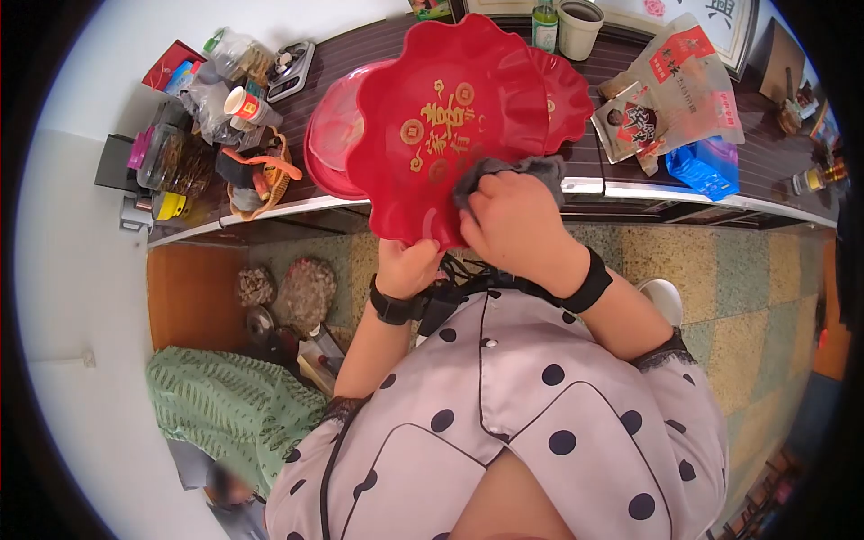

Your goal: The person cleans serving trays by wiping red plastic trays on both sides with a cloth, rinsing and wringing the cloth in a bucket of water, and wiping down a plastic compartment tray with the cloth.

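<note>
1. The near rim of the red tray was gripped by the closed left hand.
2. The tray was held over the bench edge.
3. A grey cloth was held against it by the curled right hand.

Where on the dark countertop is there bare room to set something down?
Between the blue packet and far-right container; also behind, between the scale and held red tray. The left end, around the basket, is crowded.
</note>
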Demonstrator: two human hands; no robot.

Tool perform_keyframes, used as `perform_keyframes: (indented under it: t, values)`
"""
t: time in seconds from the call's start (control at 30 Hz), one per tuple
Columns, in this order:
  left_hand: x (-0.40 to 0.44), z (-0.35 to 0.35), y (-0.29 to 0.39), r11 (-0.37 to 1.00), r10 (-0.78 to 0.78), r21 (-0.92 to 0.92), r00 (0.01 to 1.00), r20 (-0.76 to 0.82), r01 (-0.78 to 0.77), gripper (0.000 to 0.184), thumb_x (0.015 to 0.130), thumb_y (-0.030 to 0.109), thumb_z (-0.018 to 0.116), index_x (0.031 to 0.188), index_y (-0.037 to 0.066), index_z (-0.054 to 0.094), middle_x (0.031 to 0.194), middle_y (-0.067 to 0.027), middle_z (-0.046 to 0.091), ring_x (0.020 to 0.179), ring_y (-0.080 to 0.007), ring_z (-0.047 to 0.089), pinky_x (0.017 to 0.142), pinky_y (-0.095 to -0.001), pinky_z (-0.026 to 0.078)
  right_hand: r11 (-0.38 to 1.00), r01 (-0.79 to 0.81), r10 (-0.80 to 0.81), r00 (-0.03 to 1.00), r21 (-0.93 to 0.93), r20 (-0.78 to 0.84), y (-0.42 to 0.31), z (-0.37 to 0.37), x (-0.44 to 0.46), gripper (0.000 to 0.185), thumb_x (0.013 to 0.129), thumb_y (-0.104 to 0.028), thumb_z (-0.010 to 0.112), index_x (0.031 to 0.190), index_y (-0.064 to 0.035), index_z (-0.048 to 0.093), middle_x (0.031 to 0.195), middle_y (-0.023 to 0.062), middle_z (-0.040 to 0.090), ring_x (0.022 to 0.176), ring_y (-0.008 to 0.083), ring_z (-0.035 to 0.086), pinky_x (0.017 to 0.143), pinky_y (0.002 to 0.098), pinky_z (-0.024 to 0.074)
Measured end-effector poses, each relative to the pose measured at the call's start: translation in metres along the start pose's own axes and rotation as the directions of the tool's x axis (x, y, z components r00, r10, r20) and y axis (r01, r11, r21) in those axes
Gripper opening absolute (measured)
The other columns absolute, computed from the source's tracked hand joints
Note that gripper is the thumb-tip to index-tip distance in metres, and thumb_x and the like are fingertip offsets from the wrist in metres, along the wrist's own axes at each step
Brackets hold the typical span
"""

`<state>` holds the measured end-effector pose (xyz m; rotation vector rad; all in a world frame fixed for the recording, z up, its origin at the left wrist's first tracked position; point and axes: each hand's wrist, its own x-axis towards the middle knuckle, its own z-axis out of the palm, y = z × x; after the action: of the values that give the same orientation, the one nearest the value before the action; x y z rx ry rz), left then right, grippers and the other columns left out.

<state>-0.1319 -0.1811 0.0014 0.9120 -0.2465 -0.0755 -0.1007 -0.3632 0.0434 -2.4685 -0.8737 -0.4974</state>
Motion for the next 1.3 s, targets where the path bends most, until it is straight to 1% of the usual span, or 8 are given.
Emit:
perform_keyframes:
  t: [0.2,0.3,0.53,0.73,1.0,1.1,1.17,1.3]
  values:
    - [0.001,0.016,0.005,0.991,-0.131,0.001,0.989,-0.064,0.132,0.069,0.071,-0.012,0.043,0.138,0.002,0.035,0.133,-0.013,0.046,0.124,-0.0284,0.048,0.1,-0.0427,0.043,0.949,0.205,-0.182,0.976,0.238,-0.116,-0.014,0.002,0.009,0.03,0.072,-0.018,0.064,0.098,-0.0034,0.067,0.091,0.008,0.057,0.089,0.0261,0.055,0.076,0.0361,0.0453]
    - [0.0,0.023,0.01,0.992,-0.127,-0.034,0.989,-0.08,0.125,0.069,0.069,-0.015,0.038,0.135,0.001,0.037,0.13,-0.0132,0.048,0.121,-0.0281,0.05,0.098,-0.0418,0.047,0.967,0.176,-0.165,0.983,0.182,-0.074,-0.014,-0.007,0.014,0.038,0.071,-0.014,0.063,0.109,-0.0069,0.067,0.097,0.0077,0.056,0.095,0.026,0.053,0.082,0.0354,0.0436]
    - [-0.002,0.011,0.015,0.997,0.042,-0.061,0.999,0.001,-0.042,0.069,0.071,-0.014,0.045,0.137,0.0,0.035,0.135,-0.0151,0.046,0.126,-0.0313,0.046,0.103,-0.0487,0.042,0.978,0.189,-0.2,0.97,0.094,0.139,0.017,-0.012,-0.008,0.037,0.072,-0.011,0.061,0.108,-0.0116,0.068,0.094,0.0072,0.055,0.095,0.0253,0.052,0.082,0.0372,0.0418]
    - [-0.006,0.002,0.022,0.996,-0.016,-0.089,0.999,0.042,0.02,0.07,0.071,-0.011,0.053,0.138,0.0,0.035,0.136,-0.0159,0.046,0.128,-0.0324,0.045,0.103,-0.0508,0.04,0.977,-0.09,0.093,0.996,-0.193,0.005,0.039,-0.006,-0.001,0.029,0.075,-0.012,0.057,0.102,-0.0088,0.066,0.095,0.0099,0.054,0.093,0.0268,0.052,0.077,0.0383,0.0412]
    - [0.003,0.009,0.024,0.99,-0.02,-0.144,1.0,-0.018,0.017,0.07,0.071,-0.01,0.05,0.138,-0.001,0.035,0.135,-0.0158,0.046,0.124,-0.0342,0.047,0.102,-0.0482,0.04,0.995,0.094,-0.092,0.995,0.045,-0.036,-0.014,0.002,-0.011,0.034,0.073,-0.012,0.059,0.107,-0.0085,0.064,0.103,0.0092,0.054,0.103,0.0273,0.051,0.091,0.0399,0.0365]
    - [0.002,0.002,0.024,0.999,-0.027,-0.029,0.999,-0.018,0.026,0.061,0.082,0.005,0.051,0.14,0.001,0.033,0.137,-0.0164,0.046,0.126,-0.0362,0.045,0.107,-0.0483,0.035,0.934,0.162,-0.155,0.987,0.319,-0.046,-0.028,0.007,-0.013,0.04,0.068,-0.007,0.063,0.108,-0.0085,0.063,0.106,0.008,0.055,0.107,0.0261,0.051,0.093,0.0406,0.0368]
    - [-0.002,-0.001,0.02,0.996,-0.076,-0.06,0.996,-0.055,0.073,0.053,0.094,0.024,0.047,0.14,0.001,0.034,0.136,-0.0172,0.047,0.124,-0.0345,0.047,0.106,-0.0466,0.036,0.909,0.2,-0.207,0.978,0.365,-0.018,-0.034,0.002,-0.012,0.04,0.069,-0.007,0.062,0.109,-0.0087,0.063,0.105,0.0074,0.055,0.106,0.0259,0.051,0.094,0.0401,0.0369]
    - [0.003,0.002,0.024,0.973,-0.132,-0.193,0.991,-0.033,0.123,0.058,0.095,0.033,0.052,0.139,0.0,0.034,0.139,-0.0168,0.044,0.123,-0.0326,0.049,0.105,-0.0474,0.037,0.877,0.28,-0.31,0.951,0.391,0.016,-0.026,-0.001,-0.013,0.036,0.072,-0.006,0.059,0.108,-0.009,0.062,0.106,0.0051,0.058,0.106,0.0232,0.054,0.095,0.0372,0.0387]
